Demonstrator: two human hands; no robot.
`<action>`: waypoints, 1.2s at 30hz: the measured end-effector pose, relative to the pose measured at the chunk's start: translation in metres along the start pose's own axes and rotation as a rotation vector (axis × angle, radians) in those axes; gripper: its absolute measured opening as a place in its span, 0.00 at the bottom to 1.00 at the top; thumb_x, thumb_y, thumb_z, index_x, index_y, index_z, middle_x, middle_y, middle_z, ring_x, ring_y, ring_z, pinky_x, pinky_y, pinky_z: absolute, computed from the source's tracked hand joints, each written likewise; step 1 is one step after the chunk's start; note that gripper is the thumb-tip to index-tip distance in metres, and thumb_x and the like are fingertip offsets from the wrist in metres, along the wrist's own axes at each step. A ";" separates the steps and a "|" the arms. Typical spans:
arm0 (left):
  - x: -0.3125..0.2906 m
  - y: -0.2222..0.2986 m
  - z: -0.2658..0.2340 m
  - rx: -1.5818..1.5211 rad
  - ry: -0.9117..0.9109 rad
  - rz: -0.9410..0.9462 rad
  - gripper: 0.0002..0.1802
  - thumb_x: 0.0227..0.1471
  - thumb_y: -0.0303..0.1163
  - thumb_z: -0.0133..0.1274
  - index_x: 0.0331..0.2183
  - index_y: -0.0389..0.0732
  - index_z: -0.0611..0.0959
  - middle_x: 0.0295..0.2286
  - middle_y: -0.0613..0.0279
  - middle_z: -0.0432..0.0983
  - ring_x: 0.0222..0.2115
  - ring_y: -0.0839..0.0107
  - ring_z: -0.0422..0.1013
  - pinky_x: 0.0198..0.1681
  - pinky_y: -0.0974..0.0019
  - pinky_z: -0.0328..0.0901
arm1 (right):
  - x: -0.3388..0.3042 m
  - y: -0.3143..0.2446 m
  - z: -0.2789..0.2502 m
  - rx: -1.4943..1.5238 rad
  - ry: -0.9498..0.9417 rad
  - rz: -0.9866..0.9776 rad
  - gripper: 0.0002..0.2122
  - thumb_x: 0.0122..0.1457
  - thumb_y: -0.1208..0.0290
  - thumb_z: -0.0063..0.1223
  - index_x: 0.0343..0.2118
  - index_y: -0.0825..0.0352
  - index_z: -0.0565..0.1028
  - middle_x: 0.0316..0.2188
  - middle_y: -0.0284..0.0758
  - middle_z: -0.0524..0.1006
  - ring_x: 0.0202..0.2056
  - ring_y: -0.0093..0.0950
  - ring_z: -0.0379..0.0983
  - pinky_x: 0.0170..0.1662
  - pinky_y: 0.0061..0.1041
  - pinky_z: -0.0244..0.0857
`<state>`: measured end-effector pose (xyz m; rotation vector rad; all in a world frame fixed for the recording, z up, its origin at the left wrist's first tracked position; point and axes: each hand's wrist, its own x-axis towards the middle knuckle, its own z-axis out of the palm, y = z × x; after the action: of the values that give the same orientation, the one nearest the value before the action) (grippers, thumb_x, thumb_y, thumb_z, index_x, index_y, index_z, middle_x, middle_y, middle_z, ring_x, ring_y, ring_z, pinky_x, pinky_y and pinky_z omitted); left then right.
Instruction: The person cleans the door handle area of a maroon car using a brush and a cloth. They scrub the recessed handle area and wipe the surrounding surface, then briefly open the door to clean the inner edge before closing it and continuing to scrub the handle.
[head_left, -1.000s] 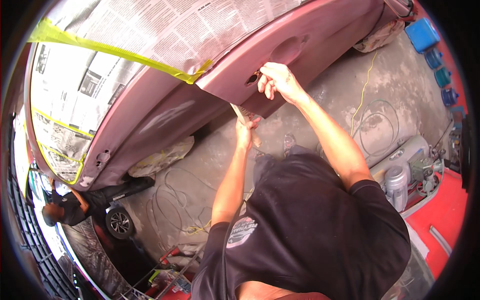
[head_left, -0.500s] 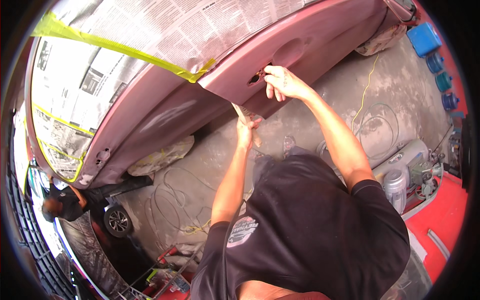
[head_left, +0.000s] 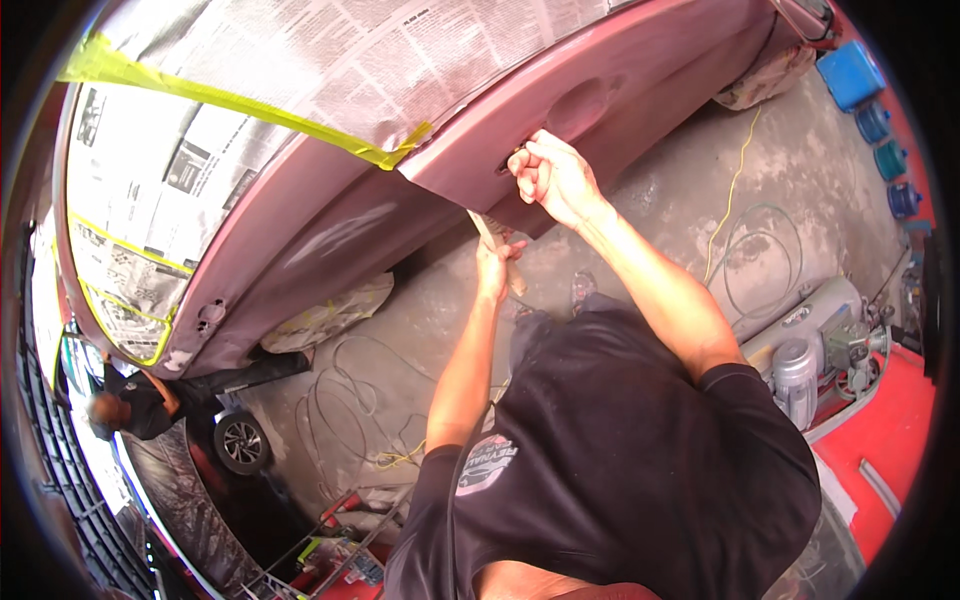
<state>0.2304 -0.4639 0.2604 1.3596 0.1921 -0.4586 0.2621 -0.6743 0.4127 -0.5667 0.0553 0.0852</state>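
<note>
A car door (head_left: 650, 75) in dull pinkish primer stands ajar from the body, its window covered with newspaper (head_left: 330, 70) edged in yellow-green tape (head_left: 250, 115). My right hand (head_left: 555, 180) is at the dark handle opening (head_left: 505, 162), fingers curled in and pressed together. Whatever they pinch is too small to make out. At the door's lower rear corner my left hand (head_left: 493, 265) is closed beside the edge, with the thumb pointing right. A pale strip (head_left: 482, 222) shows between that hand and the door; its kind is unclear.
Hoses (head_left: 345, 390) and a yellow cord (head_left: 735, 185) lie on the concrete floor. An air compressor (head_left: 815, 325) stands at right, with blue containers (head_left: 850, 75) along the wall. Another person (head_left: 135, 400) is low by the car's far left end, near a wheel (head_left: 241, 443).
My right hand has shifted slightly left and down over the handle opening, its fingers curling in more and covering more of it. My left hand has stayed nearly in place.
</note>
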 end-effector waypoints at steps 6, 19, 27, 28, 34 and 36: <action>0.000 0.001 -0.001 -0.011 -0.003 -0.004 0.34 0.44 0.19 0.50 0.56 0.37 0.65 0.50 0.52 0.67 0.42 0.57 0.78 0.44 0.57 0.69 | 0.001 -0.004 -0.002 -0.406 0.103 -0.091 0.11 0.69 0.63 0.47 0.32 0.66 0.71 0.23 0.37 0.77 0.17 0.22 0.72 0.21 0.19 0.67; 0.004 0.001 -0.003 -0.017 -0.028 0.011 0.34 0.43 0.19 0.50 0.56 0.34 0.67 0.51 0.50 0.69 0.39 0.59 0.78 0.42 0.59 0.70 | -0.003 -0.005 0.003 -0.238 0.116 0.037 0.08 0.69 0.66 0.45 0.37 0.64 0.70 0.19 0.35 0.76 0.13 0.21 0.68 0.16 0.19 0.61; 0.001 0.002 0.001 0.019 0.010 0.010 0.29 0.46 0.19 0.45 0.53 0.36 0.70 0.50 0.52 0.71 0.37 0.62 0.79 0.39 0.63 0.71 | 0.006 0.001 0.000 -0.006 0.104 0.075 0.05 0.68 0.69 0.44 0.39 0.63 0.69 0.22 0.37 0.77 0.17 0.25 0.71 0.22 0.24 0.65; 0.000 0.002 0.000 0.018 0.013 0.006 0.29 0.46 0.19 0.45 0.53 0.36 0.69 0.50 0.53 0.71 0.37 0.62 0.79 0.39 0.63 0.71 | 0.006 0.001 -0.002 0.008 0.107 0.072 0.05 0.68 0.69 0.43 0.39 0.63 0.69 0.22 0.38 0.77 0.17 0.26 0.71 0.22 0.24 0.65; 0.002 0.004 0.001 0.002 -0.006 0.010 0.31 0.45 0.18 0.45 0.54 0.37 0.69 0.50 0.54 0.70 0.36 0.62 0.80 0.39 0.63 0.71 | 0.009 -0.003 -0.005 -0.012 0.225 0.122 0.08 0.68 0.67 0.43 0.41 0.67 0.69 0.23 0.43 0.78 0.17 0.28 0.71 0.20 0.26 0.64; 0.002 0.004 0.000 0.005 -0.008 0.008 0.30 0.46 0.19 0.45 0.55 0.37 0.69 0.49 0.54 0.70 0.36 0.62 0.80 0.39 0.63 0.71 | 0.010 -0.004 -0.005 -0.057 0.237 0.136 0.09 0.68 0.67 0.44 0.43 0.67 0.69 0.23 0.44 0.78 0.17 0.28 0.70 0.19 0.26 0.62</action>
<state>0.2332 -0.4642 0.2631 1.3628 0.1794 -0.4579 0.2724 -0.6796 0.4094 -0.6275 0.3235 0.1523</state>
